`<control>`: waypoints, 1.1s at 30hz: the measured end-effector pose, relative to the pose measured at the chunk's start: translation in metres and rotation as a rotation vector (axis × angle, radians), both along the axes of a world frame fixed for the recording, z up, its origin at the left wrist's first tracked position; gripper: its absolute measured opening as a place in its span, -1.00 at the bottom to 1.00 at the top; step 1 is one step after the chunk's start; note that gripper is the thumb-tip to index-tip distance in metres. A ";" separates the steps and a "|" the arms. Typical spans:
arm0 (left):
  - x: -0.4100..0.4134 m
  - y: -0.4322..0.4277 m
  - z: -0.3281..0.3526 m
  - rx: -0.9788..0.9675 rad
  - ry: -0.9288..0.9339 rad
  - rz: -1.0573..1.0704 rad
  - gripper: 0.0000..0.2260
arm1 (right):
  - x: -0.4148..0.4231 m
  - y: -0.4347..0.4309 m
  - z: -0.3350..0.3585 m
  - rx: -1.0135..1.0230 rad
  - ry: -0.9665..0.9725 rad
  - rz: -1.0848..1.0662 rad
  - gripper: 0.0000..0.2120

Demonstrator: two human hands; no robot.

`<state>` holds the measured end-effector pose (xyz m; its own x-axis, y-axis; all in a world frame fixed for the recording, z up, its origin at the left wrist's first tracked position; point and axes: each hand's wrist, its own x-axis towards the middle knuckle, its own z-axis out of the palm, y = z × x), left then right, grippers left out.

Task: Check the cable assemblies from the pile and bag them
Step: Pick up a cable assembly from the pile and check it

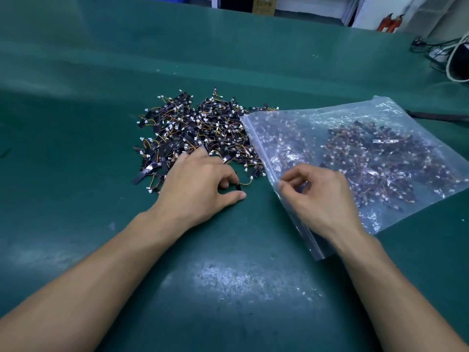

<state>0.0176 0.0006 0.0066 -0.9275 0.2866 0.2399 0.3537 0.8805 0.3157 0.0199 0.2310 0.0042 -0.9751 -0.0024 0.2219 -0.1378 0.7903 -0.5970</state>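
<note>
Head view: I see a pile of cable assemblies [200, 133] heaped mid-worktop [76, 123] on the green mat, its right edge tucked under the clear bag [355, 158], which lies flat to the right and already holds many assemblies. My left hand [200, 186] rests at the pile's near edge, its grip narrow, thumb and forefinger pinching one cable assembly [241, 184] with a yellow lead trailing right. My right hand [319, 196] pinches the bag's near-left edge, fingers closed on the plastic.
</note>
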 end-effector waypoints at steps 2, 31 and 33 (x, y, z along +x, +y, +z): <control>0.000 -0.001 0.002 -0.013 0.011 -0.006 -0.74 | -0.001 -0.001 0.000 -0.023 -0.009 -0.001 -0.95; 0.002 -0.003 -0.004 0.393 0.111 -0.288 -0.90 | 0.006 -0.011 -0.003 -0.173 0.101 0.347 -0.92; 0.002 -0.002 -0.005 0.396 0.117 -0.272 -0.91 | 0.006 -0.011 -0.003 -0.192 0.085 0.343 -0.94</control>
